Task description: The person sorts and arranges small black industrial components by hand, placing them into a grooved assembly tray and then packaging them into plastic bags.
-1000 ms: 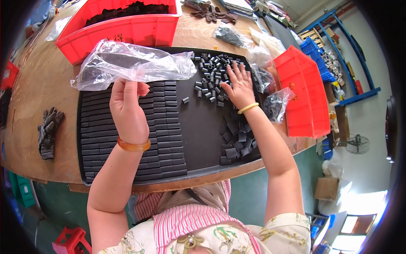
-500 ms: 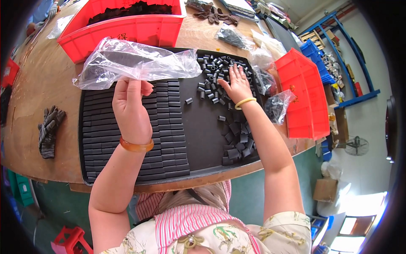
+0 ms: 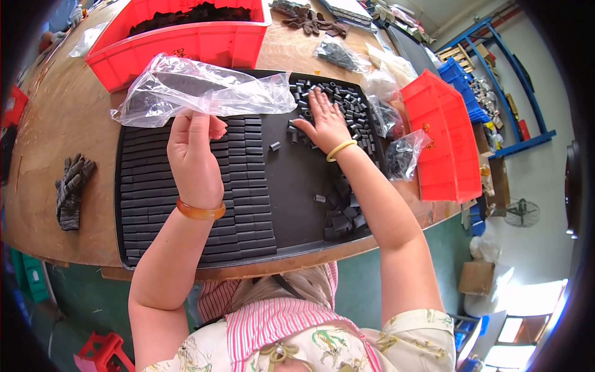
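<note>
A clear plastic bag (image 3: 204,93) is pinched in my left hand (image 3: 195,155), stretched sideways above the far part of a black tray (image 3: 294,192). Rows of flat black pieces (image 3: 192,211) fill the tray's left half, side by side. My right hand (image 3: 325,124) lies palm down with fingers spread on a pile of short black tubes (image 3: 356,111) at the tray's far right. One loose black tube (image 3: 274,147) lies apart on the bare middle strip. Nearer to me, small flat black pieces (image 3: 344,220) are heaped, partly hidden by my right forearm.
Behind the tray stands a red bin (image 3: 180,46) holding black pieces. Another red bin (image 3: 443,136) is at the right, beside clear bags of black parts (image 3: 404,155). A grey glove (image 3: 74,192) lies on the table at left, and dark gloves (image 3: 316,23) lie at the back.
My right hand has slid to the left over the tubes, still spread. The left hand holds the bag in nearly the same place.
</note>
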A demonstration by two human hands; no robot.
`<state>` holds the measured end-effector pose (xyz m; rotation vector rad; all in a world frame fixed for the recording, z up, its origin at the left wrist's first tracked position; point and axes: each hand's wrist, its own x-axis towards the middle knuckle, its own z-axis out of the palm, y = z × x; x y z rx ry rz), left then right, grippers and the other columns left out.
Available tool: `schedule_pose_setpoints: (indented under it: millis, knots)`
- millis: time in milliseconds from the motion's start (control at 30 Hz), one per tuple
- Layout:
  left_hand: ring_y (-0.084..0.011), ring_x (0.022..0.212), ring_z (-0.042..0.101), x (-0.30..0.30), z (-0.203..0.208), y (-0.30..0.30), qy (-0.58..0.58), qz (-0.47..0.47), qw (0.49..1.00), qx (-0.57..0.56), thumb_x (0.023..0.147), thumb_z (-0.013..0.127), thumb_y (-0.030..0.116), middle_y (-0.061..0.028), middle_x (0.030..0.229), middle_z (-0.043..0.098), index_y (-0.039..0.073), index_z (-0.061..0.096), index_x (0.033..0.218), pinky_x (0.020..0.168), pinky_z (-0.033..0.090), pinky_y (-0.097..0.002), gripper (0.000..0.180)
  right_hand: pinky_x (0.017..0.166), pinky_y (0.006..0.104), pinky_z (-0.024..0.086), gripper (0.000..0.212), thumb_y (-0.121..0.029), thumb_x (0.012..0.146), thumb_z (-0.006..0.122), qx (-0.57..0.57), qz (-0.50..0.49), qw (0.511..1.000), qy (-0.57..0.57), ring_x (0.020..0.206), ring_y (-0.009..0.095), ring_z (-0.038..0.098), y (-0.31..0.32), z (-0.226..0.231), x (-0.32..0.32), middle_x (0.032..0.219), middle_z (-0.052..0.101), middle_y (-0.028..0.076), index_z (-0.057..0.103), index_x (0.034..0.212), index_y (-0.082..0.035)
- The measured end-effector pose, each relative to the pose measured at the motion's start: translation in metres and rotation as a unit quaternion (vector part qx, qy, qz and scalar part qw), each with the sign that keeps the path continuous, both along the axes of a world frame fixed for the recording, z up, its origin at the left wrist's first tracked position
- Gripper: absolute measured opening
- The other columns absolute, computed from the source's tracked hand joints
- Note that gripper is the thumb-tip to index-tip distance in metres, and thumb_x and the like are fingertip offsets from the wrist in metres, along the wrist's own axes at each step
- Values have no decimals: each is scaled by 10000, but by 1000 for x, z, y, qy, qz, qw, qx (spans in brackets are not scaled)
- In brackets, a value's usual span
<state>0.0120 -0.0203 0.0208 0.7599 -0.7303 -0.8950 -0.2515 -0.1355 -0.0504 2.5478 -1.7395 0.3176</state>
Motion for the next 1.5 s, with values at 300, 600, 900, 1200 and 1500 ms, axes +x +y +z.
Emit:
schedule_pose_setpoints:
  millis: [300,600,900,1200,1500]
  knots:
    - [-74,735,520,0,3,3,11,-7,1000,9,995,523,165,-9,785,609,36,620,930,727,432,-233,174,1182,439,183,916,-706,890,422,0,1,1000,16,1465,320,217,25,9,-5,1567,254,194,288,1502,-38]
    - [-74,737,520,-1,1,1,-7,4,1000,2,1000,525,177,-12,791,609,37,622,933,730,428,-230,184,1188,441,164,991,-728,875,420,7,24,1000,19,1460,330,225,32,1,-7,1555,271,209,261,1490,33]
    - [-73,734,518,-1,3,3,-3,-4,1000,11,997,524,170,-12,788,607,36,621,930,729,426,-230,178,1182,449,175,935,-670,876,493,-43,98,994,25,1461,341,218,61,18,-2,1565,263,188,296,1484,12]
    - [-70,730,516,-2,1,4,-11,-6,1000,6,997,522,162,-8,787,606,35,623,936,720,424,-226,173,1187,444,162,981,-698,878,457,24,68,997,42,1467,350,194,79,12,-13,1555,250,233,282,1471,63]
    - [-74,732,524,-2,-3,0,-4,-6,1000,1,990,531,157,-12,787,612,37,620,911,726,433,-235,169,1119,450,302,764,-487,871,633,-48,132,988,-70,1359,405,372,130,62,-9,1449,404,254,419,1390,32]
